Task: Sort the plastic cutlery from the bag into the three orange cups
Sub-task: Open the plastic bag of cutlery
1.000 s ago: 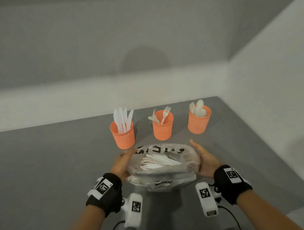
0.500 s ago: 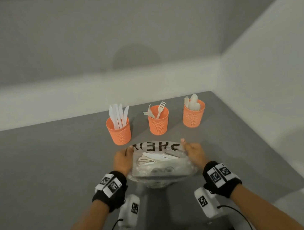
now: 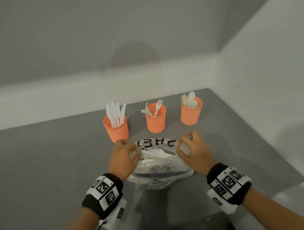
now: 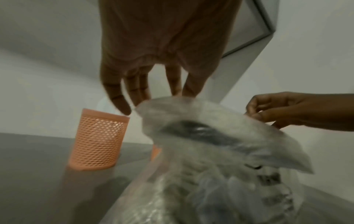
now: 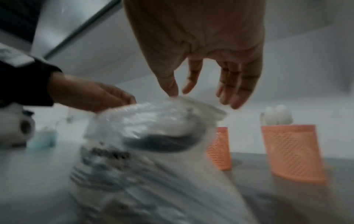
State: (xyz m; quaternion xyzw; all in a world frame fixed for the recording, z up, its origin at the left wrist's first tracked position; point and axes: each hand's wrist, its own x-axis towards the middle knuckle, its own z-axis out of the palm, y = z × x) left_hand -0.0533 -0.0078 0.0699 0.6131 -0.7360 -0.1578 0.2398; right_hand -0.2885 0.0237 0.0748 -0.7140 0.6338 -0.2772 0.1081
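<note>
A clear plastic bag (image 3: 158, 170) with black print lies on the grey table (image 3: 41, 171), its mouth held apart, white cutlery (image 3: 155, 153) showing inside. My left hand (image 3: 134, 152) pinches the left side of the bag's rim; my right hand (image 3: 180, 147) pinches the right side. Behind the bag stand three orange mesh cups: the left cup (image 3: 117, 130) holds knives, the middle cup (image 3: 156, 121) forks, the right cup (image 3: 192, 113) spoons. The left wrist view shows my left fingers (image 4: 177, 84) at the bag (image 4: 210, 130) rim. In the right wrist view, thumb and forefinger of my right hand (image 5: 178, 92) meet on the bag (image 5: 153, 121).
A pale wall runs behind the cups and another closes the right side. The table's right edge (image 3: 273, 149) slants close to the spoon cup. A small light-blue object (image 5: 42, 139) sits far left in the right wrist view.
Both hands shifted from cupping the bag's sides to pinching its rim, and the mouth now stands wider apart.
</note>
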